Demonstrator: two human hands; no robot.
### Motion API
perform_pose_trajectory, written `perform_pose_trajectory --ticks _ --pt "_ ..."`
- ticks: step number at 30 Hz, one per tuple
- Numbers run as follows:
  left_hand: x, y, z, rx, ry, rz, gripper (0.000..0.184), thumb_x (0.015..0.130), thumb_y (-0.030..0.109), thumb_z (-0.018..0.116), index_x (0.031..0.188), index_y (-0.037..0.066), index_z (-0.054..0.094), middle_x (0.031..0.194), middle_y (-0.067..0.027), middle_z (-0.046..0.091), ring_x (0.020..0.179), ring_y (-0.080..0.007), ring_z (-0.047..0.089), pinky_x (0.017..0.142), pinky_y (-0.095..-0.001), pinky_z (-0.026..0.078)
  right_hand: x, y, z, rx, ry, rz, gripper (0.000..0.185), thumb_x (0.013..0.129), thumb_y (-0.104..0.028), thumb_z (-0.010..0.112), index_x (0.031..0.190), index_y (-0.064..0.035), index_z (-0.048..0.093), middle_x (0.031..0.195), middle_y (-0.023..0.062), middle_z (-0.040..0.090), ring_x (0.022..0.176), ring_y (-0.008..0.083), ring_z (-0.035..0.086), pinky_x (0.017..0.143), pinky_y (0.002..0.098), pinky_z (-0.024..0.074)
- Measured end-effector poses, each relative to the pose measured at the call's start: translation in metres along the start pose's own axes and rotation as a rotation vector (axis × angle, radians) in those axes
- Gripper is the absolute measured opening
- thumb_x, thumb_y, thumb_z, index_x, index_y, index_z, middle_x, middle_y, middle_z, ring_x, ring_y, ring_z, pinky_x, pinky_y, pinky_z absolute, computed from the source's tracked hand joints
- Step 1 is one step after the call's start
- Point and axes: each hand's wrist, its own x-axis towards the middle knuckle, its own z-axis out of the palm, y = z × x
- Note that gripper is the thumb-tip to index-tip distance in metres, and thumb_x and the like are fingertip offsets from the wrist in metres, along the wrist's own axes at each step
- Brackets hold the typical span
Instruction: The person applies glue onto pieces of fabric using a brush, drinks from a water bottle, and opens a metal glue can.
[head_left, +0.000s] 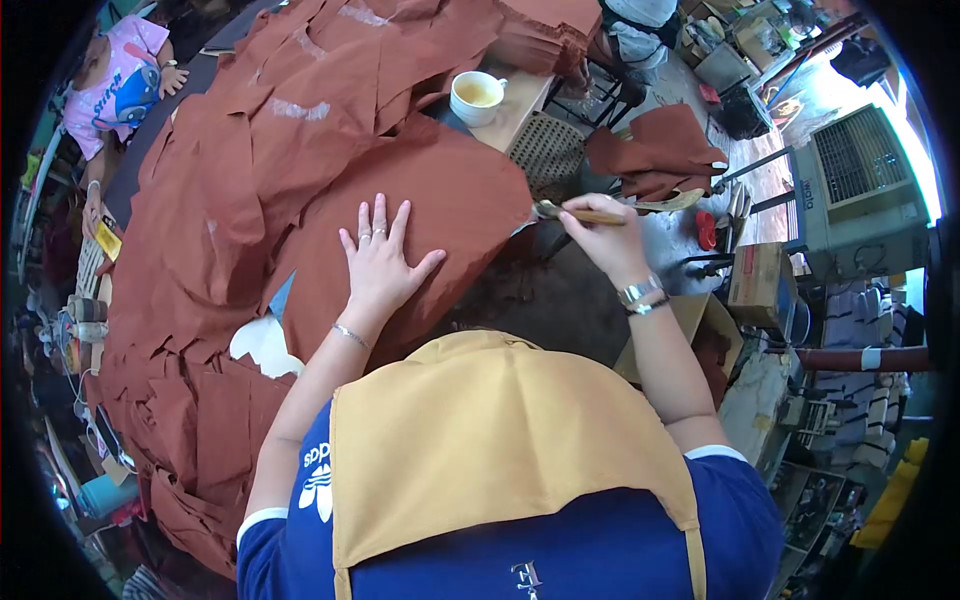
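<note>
My left hand (385,258) lies flat with fingers spread on a large reddish-brown fabric piece (455,185). Pinched in my right hand (612,238) is a brush (590,214) with a wooden handle, its tip at the right edge of that piece, where a pale patch shows. A white cup (477,98) with yellowish contents stands beyond the piece, on the corner of a light board. More reddish-brown pieces (215,200) lie in overlapping layers to the left.
Another person (118,80) in a pink shirt is at the upper left. Brown pieces hang over a stool (660,150) at the right. A cardboard box (757,285) and a large grey appliance (860,165) stand farther right.
</note>
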Motion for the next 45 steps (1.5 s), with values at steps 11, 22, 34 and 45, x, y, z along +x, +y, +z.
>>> perform_pose_trajectory --ticks 11,22,34,45 --pt "0.005 0.000 0.001 0.013 0.014 0.017 0.091 0.084 0.071 0.057 0.155 0.018 0.034 0.164 -0.0175 0.020 0.151 -0.0402 0.016 0.113 -0.0709 0.016 0.014 -0.016 0.007 0.090 -0.151 0.014 0.016 0.077 -0.014 0.076 0.087 -0.0021 0.073 0.084 0.0130 0.074 0.077 0.0197 0.073 0.070 0.0315 0.0553" --pt "0.041 -0.001 0.006 0.021 -0.021 0.126 0.091 0.084 0.073 0.055 0.155 0.019 0.034 0.163 -0.0179 0.021 0.151 -0.0398 0.016 0.115 -0.0685 0.014 0.015 -0.007 0.016 0.222 -0.306 -0.066 0.012 0.075 -0.007 0.074 0.086 -0.0020 0.072 0.080 0.0120 0.072 0.076 0.0205 0.071 0.071 0.0306 0.0544" --pt "0.098 -0.016 0.005 0.005 -0.039 0.350 0.090 0.084 0.073 0.055 0.153 0.019 0.036 0.158 -0.0219 0.030 0.147 -0.0421 0.024 0.116 -0.0671 0.014 0.008 0.003 0.000 0.097 -0.311 -0.042 0.014 0.075 -0.012 0.076 0.086 -0.0033 0.072 0.082 0.0120 0.071 0.079 0.0219 0.070 0.073 0.0318 0.0534" --pt "0.066 -0.014 -0.001 -0.024 0.037 0.325 0.077 0.091 0.061 0.056 0.152 0.016 0.038 0.157 -0.0233 0.032 0.146 -0.0421 0.027 0.117 -0.0601 0.020 -0.003 -0.010 0.027 0.191 -0.269 -0.208 0.013 0.074 -0.010 0.075 0.083 -0.0039 0.067 0.079 0.0123 0.069 0.076 0.0283 0.068 0.071 0.0347 0.0539"
